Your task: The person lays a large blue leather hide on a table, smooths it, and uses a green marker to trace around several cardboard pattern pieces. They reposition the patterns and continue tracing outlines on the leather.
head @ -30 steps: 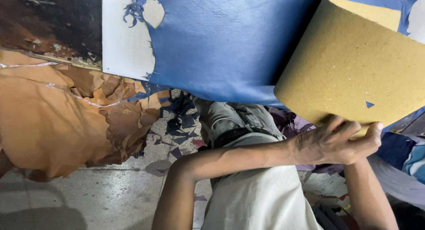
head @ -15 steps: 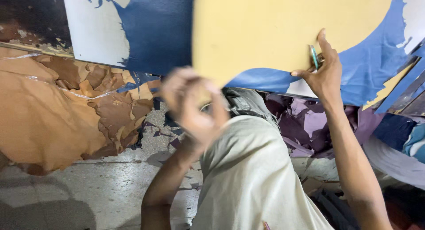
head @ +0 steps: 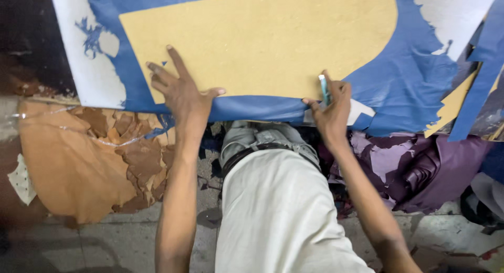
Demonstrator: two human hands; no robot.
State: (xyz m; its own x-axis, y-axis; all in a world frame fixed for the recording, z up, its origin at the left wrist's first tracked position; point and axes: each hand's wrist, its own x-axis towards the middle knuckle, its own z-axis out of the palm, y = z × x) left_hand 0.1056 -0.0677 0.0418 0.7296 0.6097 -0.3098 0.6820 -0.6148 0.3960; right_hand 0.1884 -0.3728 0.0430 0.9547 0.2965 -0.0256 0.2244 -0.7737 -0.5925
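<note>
A large yellow-tan cardboard pattern (head: pixel 262 39), straight on the left and rounded on the right, lies flat on a blue leather sheet (head: pixel 415 79). My left hand (head: pixel 181 89) presses on the pattern's lower left corner with fingers spread. My right hand (head: pixel 331 107) rests at the pattern's lower edge and holds a small light-blue marker (head: pixel 324 89) upright against that edge. The blue sheet has torn edges showing a white underside (head: pixel 84 52).
Tan and brown leather scraps (head: pixel 79 157) lie piled on the floor at the left. Purple leather pieces (head: pixel 415 168) are heaped at the right. Yellow and blue strips (head: pixel 467 94) hang at the right edge. My white-shirted body and a belt fill the bottom centre.
The pattern was held up at the right a second ago; now it lies flat on the blue sheet. My left hand has moved up onto its corner, and my right hand has come down to its lower edge.
</note>
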